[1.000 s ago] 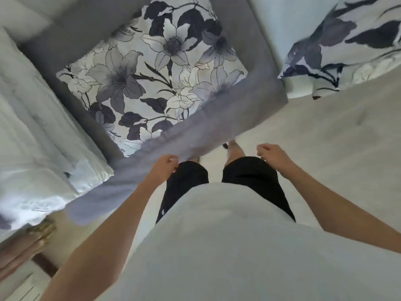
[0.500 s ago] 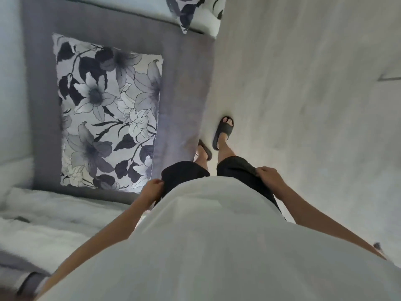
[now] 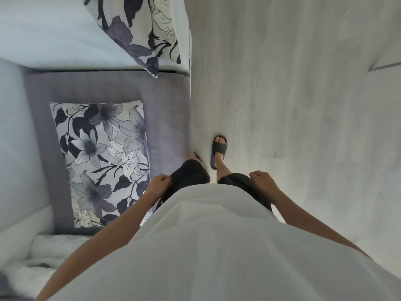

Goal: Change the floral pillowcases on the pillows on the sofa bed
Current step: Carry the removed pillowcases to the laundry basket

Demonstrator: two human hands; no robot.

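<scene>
While the camera looks straight down the person's front, a pale wood-grain plank floor [image 3: 293, 105] fills the right half of the view; the person's loose white shirt [image 3: 217, 246] spreads across the bottom, hiding the waist and most of the legs; on the left stands the grey upholstered sofa bed [image 3: 167, 109], its padded edge running alongside the floor; a light blue-white sheeted mattress surface [image 3: 54, 33] lies beyond it at the top left, and a white fluffy blanket [image 3: 32, 253] is bunched at the lower left. Resting flat on the grey cushion is a rectangular pillow in a white pillowcase printed with dark navy and grey lilies [image 3: 102, 161], its long side parallel to the sofa edge; its near corner is hidden behind the left forearm; a second pillow in the same floral print [image 3: 143, 33] lies on the sheeted surface at the top, one corner overlapping the grey cushion. Below the shirt hem show black shorts [image 3: 191, 177]; the right foot wears a black slide sandal [image 3: 219, 149] set on the floor just beside the sofa; the other foot is mostly hidden. The left hand [image 3: 158, 185] has its fingers curled and pinches the left leg of the shorts; the right hand [image 3: 263, 181] is curled likewise against the right leg of the shorts, gripping the cloth; neither hand touches a pillow.
</scene>
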